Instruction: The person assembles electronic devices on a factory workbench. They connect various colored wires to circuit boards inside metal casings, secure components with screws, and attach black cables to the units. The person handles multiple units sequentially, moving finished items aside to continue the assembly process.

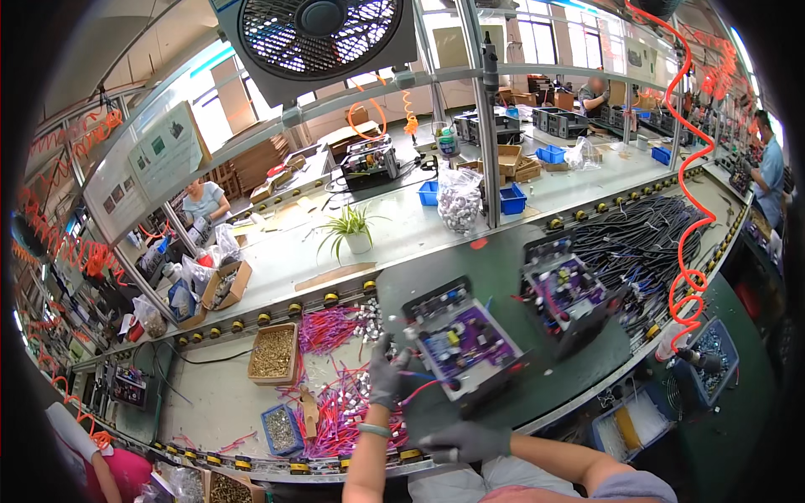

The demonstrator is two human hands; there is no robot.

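Note:
My left hand, in a grey glove, reaches up beside the left edge of an open metal case with a purple circuit board. Its fingers point away from me and look apart, with nothing plainly held. A red wire and a blue one run from the case toward this hand. My right hand, also gloved, hovers before the case near the bench's front edge, slightly blurred. Its fingers stretch leftward and appear empty. Pink and purple wire leads with white connectors lie left of my left hand.
A second open case stands right of the first, beside a heap of black cables. A box of brass-coloured parts and a blue bin of screws sit left. An orange coiled hose hangs at right, above a blue bin.

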